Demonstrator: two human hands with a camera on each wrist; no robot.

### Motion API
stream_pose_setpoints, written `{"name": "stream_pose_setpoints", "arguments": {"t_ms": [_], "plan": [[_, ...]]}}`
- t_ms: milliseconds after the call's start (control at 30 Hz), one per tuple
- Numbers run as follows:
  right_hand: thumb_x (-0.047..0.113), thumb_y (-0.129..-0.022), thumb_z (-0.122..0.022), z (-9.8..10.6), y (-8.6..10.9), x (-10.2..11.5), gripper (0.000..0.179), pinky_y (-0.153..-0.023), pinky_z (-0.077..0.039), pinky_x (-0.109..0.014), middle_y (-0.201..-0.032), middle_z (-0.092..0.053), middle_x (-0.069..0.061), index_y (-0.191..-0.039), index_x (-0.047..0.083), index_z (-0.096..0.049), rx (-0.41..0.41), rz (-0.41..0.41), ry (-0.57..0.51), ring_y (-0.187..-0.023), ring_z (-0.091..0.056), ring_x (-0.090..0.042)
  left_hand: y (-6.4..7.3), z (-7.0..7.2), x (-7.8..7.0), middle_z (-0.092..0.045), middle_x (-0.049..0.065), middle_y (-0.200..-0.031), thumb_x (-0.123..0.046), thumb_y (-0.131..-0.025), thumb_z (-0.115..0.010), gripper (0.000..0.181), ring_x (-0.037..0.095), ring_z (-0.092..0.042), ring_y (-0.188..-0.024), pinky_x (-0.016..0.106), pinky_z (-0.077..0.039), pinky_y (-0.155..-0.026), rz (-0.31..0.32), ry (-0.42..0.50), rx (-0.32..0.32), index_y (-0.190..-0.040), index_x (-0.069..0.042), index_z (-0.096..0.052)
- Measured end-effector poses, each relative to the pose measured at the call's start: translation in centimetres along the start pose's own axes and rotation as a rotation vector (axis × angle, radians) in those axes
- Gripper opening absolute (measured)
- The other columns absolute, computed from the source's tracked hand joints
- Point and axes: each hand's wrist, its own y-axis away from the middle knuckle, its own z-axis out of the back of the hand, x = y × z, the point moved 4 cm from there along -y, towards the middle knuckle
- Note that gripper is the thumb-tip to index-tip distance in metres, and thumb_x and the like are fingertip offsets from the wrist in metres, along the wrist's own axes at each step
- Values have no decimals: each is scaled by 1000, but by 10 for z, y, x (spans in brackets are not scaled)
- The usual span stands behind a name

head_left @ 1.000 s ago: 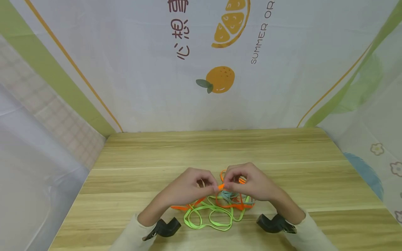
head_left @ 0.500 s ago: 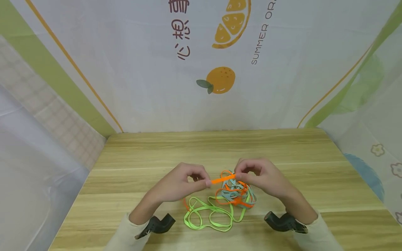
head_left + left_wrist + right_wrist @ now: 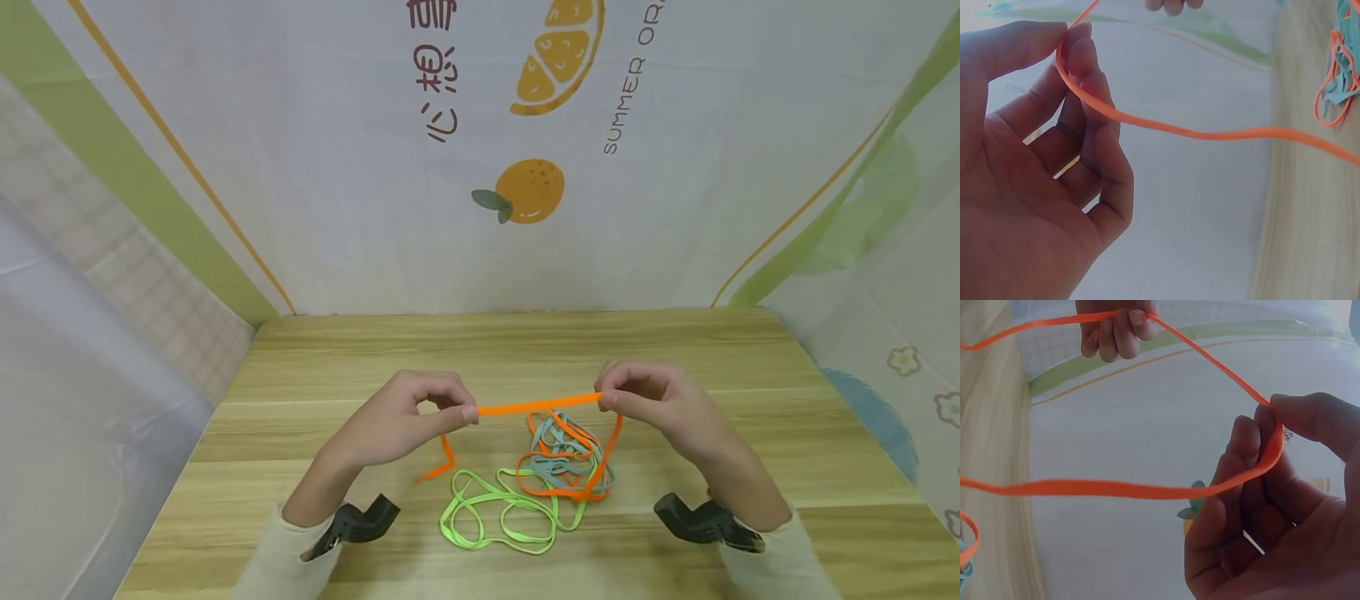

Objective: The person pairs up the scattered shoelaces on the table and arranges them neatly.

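Observation:
A flat orange shoelace (image 3: 538,406) is stretched between my two hands above the table. My left hand (image 3: 420,417) pinches it between thumb and forefinger, and a loose tail hangs below that hand toward the tabletop. On the other side my right hand (image 3: 660,404) pinches the same lace (image 3: 1210,359) with thumb and fingertips. From there the lace drops down into a tangle, where it loops among grey-blue laces (image 3: 551,467). The left wrist view shows the lace (image 3: 1210,134) running across the curled fingers of that hand.
A bright green lace (image 3: 498,542) lies in loose loops nearer the front, partly meeting the tangle. The wooden table (image 3: 337,350) ends at a white printed cloth (image 3: 360,250) behind. Dark camera mounts (image 3: 360,525) sit on both wrists.
The hands have moved apart and up from nearly touching, drawing out a longer taut stretch of orange lace. The left tail now hangs off to the side, and the right length is lifted from the tangle.

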Motion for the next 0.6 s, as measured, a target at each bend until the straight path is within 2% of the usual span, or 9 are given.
{"name": "stream_pose_setpoints", "arguments": {"t_ms": [133,367,600], "plan": [[-12,-104,-62,9,2,1,18,-88,-53,-30,-100,-70,0,-105,1,-74,-42,-17,-25,-98,-63,-22,2,10,3,-72,-4,-91,-16,-106,-74,13,22,-67,-88,36,-56,-81,11,-5,-31,-96,-22,-80],[-16,-103,-61,25,6,2,24,-93,-52,-28,-101,-72,2,-103,3,-75,-121,-41,-50,-107,-63,-19,7,25,8,-71,-2,-93,-13,-107,-72,15,25,-67,-91,38,-55,-85,5,-8,-66,-96,-21,-79],[-14,-104,-62,39,10,1,20,-91,-50,-29,-102,-69,1,-102,1,-74,-132,10,-62,-106,-60,-21,11,37,13,-71,0,-95,-13,-106,-72,12,26,-67,-98,42,-54,-94,47,-14,-107,-98,-19,-78]]}}
